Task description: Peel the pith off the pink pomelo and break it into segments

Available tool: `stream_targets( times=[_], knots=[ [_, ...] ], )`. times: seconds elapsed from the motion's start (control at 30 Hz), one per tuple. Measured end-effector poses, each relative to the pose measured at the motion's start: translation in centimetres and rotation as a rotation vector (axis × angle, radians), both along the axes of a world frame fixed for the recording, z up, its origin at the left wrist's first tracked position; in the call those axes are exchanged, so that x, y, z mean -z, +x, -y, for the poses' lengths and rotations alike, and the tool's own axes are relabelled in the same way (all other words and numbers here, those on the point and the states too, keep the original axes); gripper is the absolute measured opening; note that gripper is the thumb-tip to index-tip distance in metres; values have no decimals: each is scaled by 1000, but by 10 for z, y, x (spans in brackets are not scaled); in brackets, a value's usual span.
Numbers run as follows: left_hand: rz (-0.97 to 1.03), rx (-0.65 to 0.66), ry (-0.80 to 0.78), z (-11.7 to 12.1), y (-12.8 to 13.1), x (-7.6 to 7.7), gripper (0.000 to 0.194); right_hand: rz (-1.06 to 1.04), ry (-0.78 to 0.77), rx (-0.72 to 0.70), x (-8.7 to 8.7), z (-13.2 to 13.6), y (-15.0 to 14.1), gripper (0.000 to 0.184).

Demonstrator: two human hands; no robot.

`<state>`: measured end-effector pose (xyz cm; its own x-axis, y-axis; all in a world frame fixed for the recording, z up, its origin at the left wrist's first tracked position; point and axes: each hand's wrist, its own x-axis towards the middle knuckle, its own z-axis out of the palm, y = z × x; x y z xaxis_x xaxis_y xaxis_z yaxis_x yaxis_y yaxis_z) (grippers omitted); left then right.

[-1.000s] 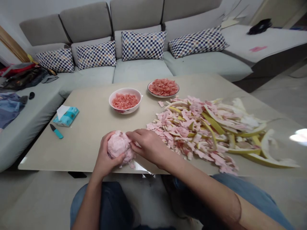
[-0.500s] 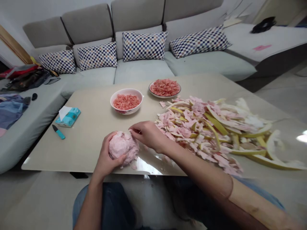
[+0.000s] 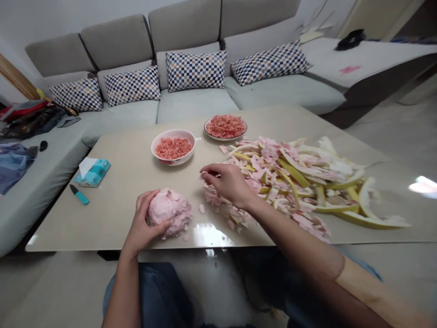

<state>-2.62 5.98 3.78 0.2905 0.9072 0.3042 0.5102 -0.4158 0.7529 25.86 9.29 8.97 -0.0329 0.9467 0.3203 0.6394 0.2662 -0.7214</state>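
A peeled pomelo [image 3: 170, 210], pale pink and rough with pith, rests near the table's front edge. My left hand [image 3: 144, 223] grips it from the left, thumb along its near side. To the right and apart from the fruit, my right hand [image 3: 227, 182] is pinched, with a small bit of pink pith at the fingertips. Just beyond that hand spreads a large heap of pink pith and yellow-green peel strips [image 3: 293, 173]. Small pith scraps [image 3: 201, 209] lie on the table between the pomelo and the heap.
Behind stand a white bowl [image 3: 173, 161] and a dark-rimmed plate [image 3: 226, 136], both filled with red pomelo flesh. At the left lie a tissue pack [image 3: 97, 173] and a knife with a teal handle [image 3: 81, 197]. A grey sofa [image 3: 194, 102] with checkered cushions runs along the far side.
My right hand has moved away from the pomelo, to the right and toward the heap. My left hand still holds the fruit. The whole view has shifted slightly.
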Motion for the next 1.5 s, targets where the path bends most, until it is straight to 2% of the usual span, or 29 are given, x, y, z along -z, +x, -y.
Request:
stream_targets(
  times=[0.1, 0.17, 0.27, 0.33, 0.43, 0.5, 0.57, 0.67, 0.9, 1.03, 1.23, 1.5],
  knots=[
    [58, 57, -39, -4, -9, 2, 70, 286, 77, 25, -4, 6, 34, 31],
    [108, 101, -90, -5, -14, 3, 70, 523, 67, 63, -6, 15, 56, 37],
    [145, 156, -145, -5, -17, 3, 72, 737, 63, 175, -8, 30, 67, 34],
    [118, 166, -129, -3, -14, 0, 73, 671, 119, 117, -8, 41, 54, 29],
    [18, 95, -31, 1, -2, -3, 82, 442, 154, -167, -8, 54, 11, 25],
    [-21, 9, 40, 3, 8, -4, 84, 446, 115, -274, -9, 59, -19, 25],
    [-28, -45, 83, 4, 16, -4, 79, 476, 92, -308, -11, 58, -42, 25],
    [-40, -60, 105, 4, 21, -4, 73, 537, 52, -317, -16, 52, -59, 23],
    [-65, -46, 112, 4, 23, -6, 69, 800, -109, -361, -44, 40, -71, 18],
    [-52, -44, 119, 5, 24, -4, 69, 870, -131, -403, -52, 35, -78, 16],
    [-33, -40, 113, 5, 25, -4, 68, 925, -128, -332, -46, 36, -88, 16],
    [-44, -50, 133, 5, 24, -3, 68, 773, 2, -264, -25, 30, -74, 13]
  ],
)
